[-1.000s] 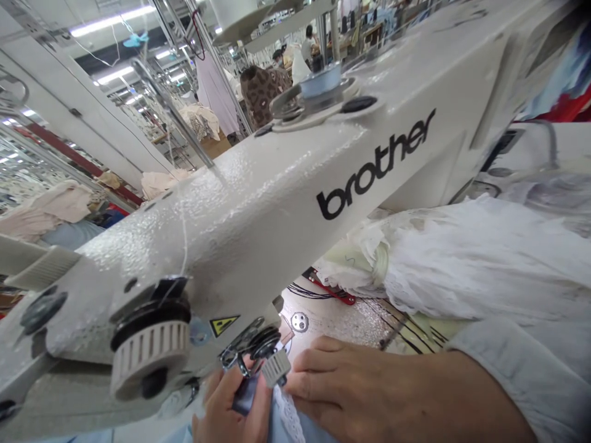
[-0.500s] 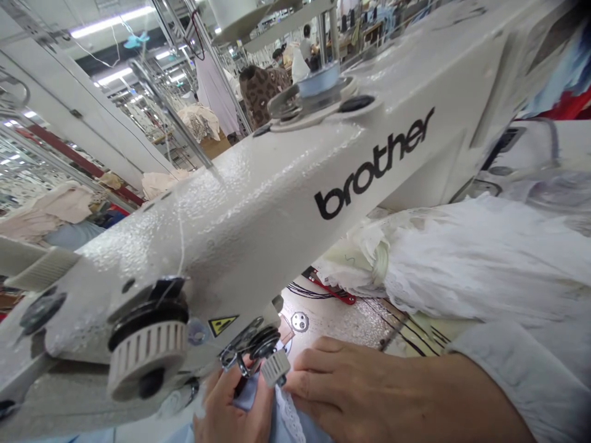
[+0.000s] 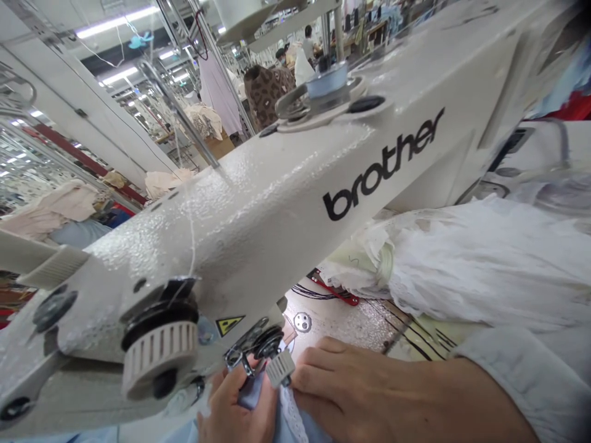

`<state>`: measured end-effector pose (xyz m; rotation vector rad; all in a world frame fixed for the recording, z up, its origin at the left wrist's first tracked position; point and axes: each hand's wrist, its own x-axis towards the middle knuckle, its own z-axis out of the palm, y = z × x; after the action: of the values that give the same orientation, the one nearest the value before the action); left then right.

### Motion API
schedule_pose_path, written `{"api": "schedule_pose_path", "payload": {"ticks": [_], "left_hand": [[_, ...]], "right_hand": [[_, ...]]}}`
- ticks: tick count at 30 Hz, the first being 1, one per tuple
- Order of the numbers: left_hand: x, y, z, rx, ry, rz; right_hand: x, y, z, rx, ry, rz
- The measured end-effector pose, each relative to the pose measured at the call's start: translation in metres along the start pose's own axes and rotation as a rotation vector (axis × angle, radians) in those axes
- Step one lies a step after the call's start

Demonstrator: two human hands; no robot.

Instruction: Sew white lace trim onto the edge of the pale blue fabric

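Sewing floor (image 3: pixel 32 178) behind Brother sewing machine (image 3: pixel 286 203). Left hand (image 3: pixel 237 413) on light-blue fabric (image 3: pixel 250 397), fingertips partly hidden, can't confirm pinch; right hand (image 3: pixel 344 381) beside white lace trim (image 3: pixel 292 415), fingers together, grip unclear.

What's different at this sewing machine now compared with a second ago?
Hardly anything: the whole scene, including the off-white metal sewing machine, has shifted slightly rightward in the picture, likely from a small head turn. Nothing was visibly taken hold of or let go. The left hand and right hand remain at the pale blue cloth with white lace trim.
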<state>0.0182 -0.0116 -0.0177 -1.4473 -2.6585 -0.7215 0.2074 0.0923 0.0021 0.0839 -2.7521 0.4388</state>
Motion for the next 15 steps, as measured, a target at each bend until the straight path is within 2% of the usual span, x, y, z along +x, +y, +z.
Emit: {"api": "schedule_pose_path", "payload": {"ticks": [5, 15], "left_hand": [[0.001, 0.003, -0.003, 0.082, 0.043, 0.044], [0.003, -0.009, 0.003, 0.046, 0.064, 0.124]], "right_hand": [[0.001, 0.001, 0.001, 0.022, 0.028, -0.008], [-0.002, 0.000, 0.001, 0.012, 0.040, 0.016]]}}
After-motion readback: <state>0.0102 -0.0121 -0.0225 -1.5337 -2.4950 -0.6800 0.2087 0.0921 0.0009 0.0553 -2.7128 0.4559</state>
